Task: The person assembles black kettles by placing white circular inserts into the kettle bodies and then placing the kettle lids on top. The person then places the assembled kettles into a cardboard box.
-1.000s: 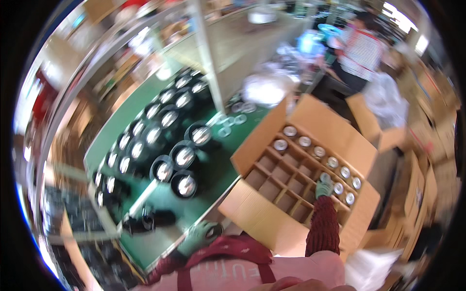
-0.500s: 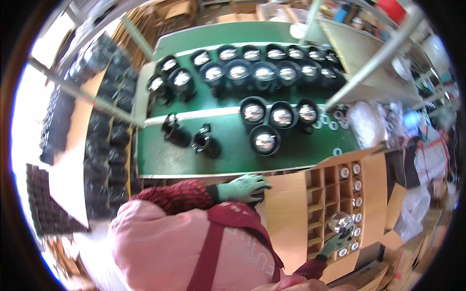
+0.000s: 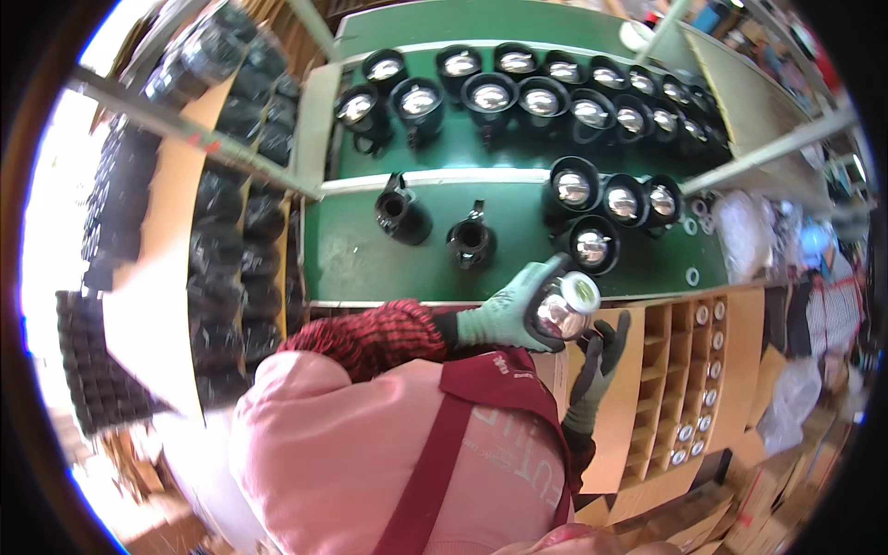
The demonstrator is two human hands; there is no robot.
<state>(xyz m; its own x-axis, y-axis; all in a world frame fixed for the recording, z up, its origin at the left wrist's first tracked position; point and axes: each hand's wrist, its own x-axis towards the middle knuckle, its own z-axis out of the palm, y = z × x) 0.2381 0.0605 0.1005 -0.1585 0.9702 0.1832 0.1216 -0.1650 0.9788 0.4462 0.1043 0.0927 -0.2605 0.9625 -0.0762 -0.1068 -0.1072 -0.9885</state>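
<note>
In a green and black work glove, my left hand (image 3: pixel 518 310) is closed around a mirrored flask liner (image 3: pixel 559 322). The liner is tilted, and its pale ringed mouth (image 3: pixel 581 292) points up and to the right. Beside it, my right hand (image 3: pixel 597 370), gloved alike, has its fingers apart with nothing in them. Its fingertips are close to the liner; whether they touch it I cannot tell. Just right of that hand stands a cardboard box (image 3: pixel 606 435) with divided compartments, several holding liners with their pale mouths up.
Ahead is a green workbench (image 3: pixel 370 277) with rows of black jugs (image 3: pixel 490 97) showing mirrored liners. Two black jugs (image 3: pixel 470 242) near the front show dark openings. Pale rings (image 3: pixel 692 276) lie by a plastic bag (image 3: pixel 743 236). Plastic-wrapped black goods (image 3: pixel 217 250) fill a carton at left.
My right hand has come up from the box to the left hand. The liner it held is now in my left hand, which has closed around it. The view has shifted.
</note>
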